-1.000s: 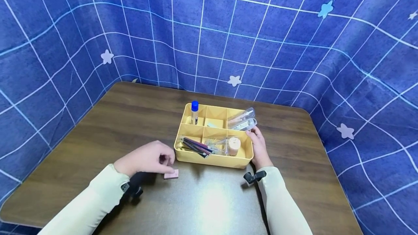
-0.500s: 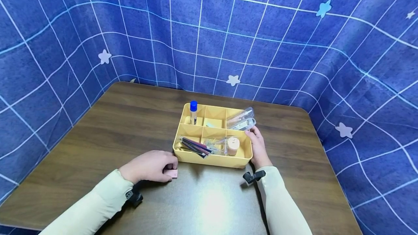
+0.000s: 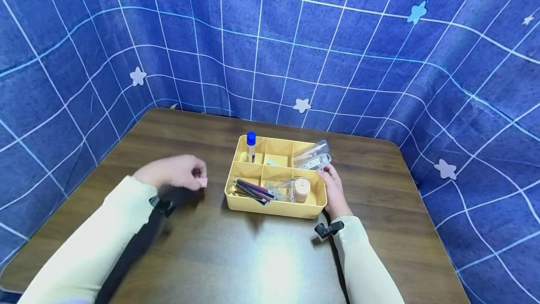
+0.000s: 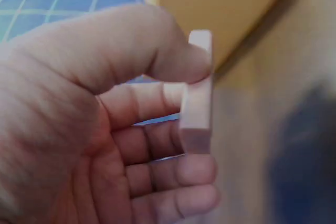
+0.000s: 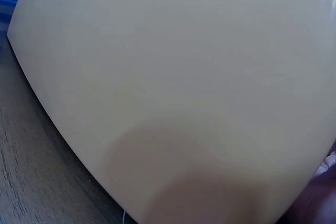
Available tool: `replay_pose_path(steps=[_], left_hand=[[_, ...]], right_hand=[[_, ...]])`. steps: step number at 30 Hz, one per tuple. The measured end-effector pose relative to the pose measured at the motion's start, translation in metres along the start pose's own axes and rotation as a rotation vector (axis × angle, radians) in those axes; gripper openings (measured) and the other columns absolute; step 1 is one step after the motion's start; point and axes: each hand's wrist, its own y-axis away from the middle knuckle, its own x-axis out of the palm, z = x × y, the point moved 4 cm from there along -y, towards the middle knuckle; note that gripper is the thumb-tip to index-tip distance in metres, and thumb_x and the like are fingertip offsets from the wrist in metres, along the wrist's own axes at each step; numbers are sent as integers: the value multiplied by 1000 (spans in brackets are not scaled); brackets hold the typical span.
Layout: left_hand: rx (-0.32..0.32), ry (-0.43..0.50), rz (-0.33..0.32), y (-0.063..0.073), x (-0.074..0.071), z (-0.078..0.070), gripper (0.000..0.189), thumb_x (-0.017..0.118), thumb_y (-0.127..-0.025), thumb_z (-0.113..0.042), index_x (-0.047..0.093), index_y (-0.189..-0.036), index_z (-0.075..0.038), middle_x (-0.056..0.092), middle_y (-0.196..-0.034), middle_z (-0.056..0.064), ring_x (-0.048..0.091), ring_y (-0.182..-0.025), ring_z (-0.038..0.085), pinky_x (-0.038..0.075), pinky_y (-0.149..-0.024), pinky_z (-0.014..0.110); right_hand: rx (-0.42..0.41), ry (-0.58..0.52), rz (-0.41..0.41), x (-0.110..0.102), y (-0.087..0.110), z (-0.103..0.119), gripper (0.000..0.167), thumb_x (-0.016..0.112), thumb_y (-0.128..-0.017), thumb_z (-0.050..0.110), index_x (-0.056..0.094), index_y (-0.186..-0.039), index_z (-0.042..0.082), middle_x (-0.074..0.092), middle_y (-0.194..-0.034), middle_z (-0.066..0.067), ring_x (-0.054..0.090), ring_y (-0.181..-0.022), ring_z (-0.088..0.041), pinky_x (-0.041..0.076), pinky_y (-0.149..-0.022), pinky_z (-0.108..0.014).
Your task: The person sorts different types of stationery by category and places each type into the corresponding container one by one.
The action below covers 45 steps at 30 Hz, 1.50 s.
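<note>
A small pink eraser (image 3: 203, 182) is pinched in my left hand (image 3: 175, 171), to the left of the yellow divided storage box (image 3: 270, 207). In the left wrist view the thumb presses one side of the eraser (image 4: 197, 108), with fingers behind it. My right hand (image 3: 335, 193) holds the right side of the box, its thumb at the rim; the right wrist view is filled mostly by the box's outer wall (image 5: 173, 66). A blue-capped glue stick (image 3: 251, 147) stands in the back left compartment, and dark pencils (image 3: 254, 190) lie in the front left one.
Two clear plastic cases (image 3: 314, 155) lean out of the back right compartment. A pale pink round item (image 3: 301, 189) and a clear packet (image 3: 281, 189) sit at the front. Behind the wooden table (image 3: 181, 130) hangs a blue curtain (image 3: 270, 46).
My left hand reached down to the eraser on the table, pinched it, and lifted it away up and to the left. The right hand and the box have stayed in place.
</note>
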Motion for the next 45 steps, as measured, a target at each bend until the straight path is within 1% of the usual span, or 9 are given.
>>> replay_pose_path(steps=[4, 8, 12, 17, 21, 26, 32, 36, 45], left_hand=[[97, -18, -126, -26, -30, -25, 12, 74, -88, -23, 63, -86, -17, 57, -76, -3, 54, -70, 14, 47, -65, 34], [261, -30, -205, -54, -41, -73, 12, 72, -91, -27, 63, -87, -19, 57, -78, -4, 54, -71, 13, 48, -65, 33], [361, -37, -234, -85, -41, -112, 11, 71, -90, -24, 65, -93, -16, 59, -85, -2, 56, -77, 14, 49, -70, 32], [359, -116, -244, -122, -25, -134, 17, 72, -89, -24, 68, -101, -13, 61, -94, -1, 58, -85, 13, 50, -80, 29], [309, -158, -193, -145, -7, -137, 18, 68, -92, -23, 69, -105, -11, 60, -96, 0, 56, -87, 14, 49, -81, 29], [211, -198, -147, -158, 11, -123, 11, 68, -95, -26, 69, -100, -16, 58, -93, -1, 53, -85, 16, 48, -79, 30], [185, -256, -112, -163, 23, -110, 9, 68, -94, -22, 67, -93, -14, 58, -88, 1, 54, -82, 17, 47, -78, 32], [173, -281, -104, -164, 24, -108, 17, 69, -93, -23, 69, -103, -9, 64, -101, 6, 56, -88, 18, 50, -85, 34], [139, -226, -121, -156, 30, -97, 23, 65, -93, -24, 67, -112, -11, 61, -112, 5, 59, -96, 19, 50, -95, 38]], right_hand=[[-6, -14, -6, -2, 1, 2, 45, 49, -100, 9, 42, -145, 6, 55, -124, -4, 60, -106, -14, 49, -94, -29], [-2, 4, -14, -2, 2, 2, 48, 49, -101, 10, 40, -148, 6, 52, -128, -5, 58, -109, -14, 48, -97, -30], [-6, 15, -18, -2, 2, 2, 48, 48, -102, 10, 39, -149, 5, 50, -130, -7, 58, -110, -14, 47, -99, -30], [-16, -9, -7, 1, 1, 2, 47, 48, -102, 8, 40, -148, 4, 53, -125, -5, 60, -107, -14, 49, -96, -30], [-27, -38, -8, 6, 1, 1, 45, 48, -101, 7, 42, -146, 3, 55, -123, -6, 61, -104, -15, 50, -93, -30], [-9, -25, 5, 14, 2, -4, 47, 49, -101, 9, 41, -147, 4, 52, -129, -7, 60, -108, -14, 49, -97, -30], [-8, -17, -5, 17, 5, -6, 48, 51, -100, 10, 42, -147, 5, 51, -131, -9, 59, -108, -15, 49, -95, -30], [-19, -22, -2, 17, 6, -5, 48, 52, -99, 11, 42, -146, 4, 52, -128, -9, 60, -106, -15, 50, -94, -30], [-14, -7, -7, 15, 5, -13, 48, 50, -100, 10, 41, -147, 4, 51, -128, -7, 58, -107, -14, 49, -94, -29]])
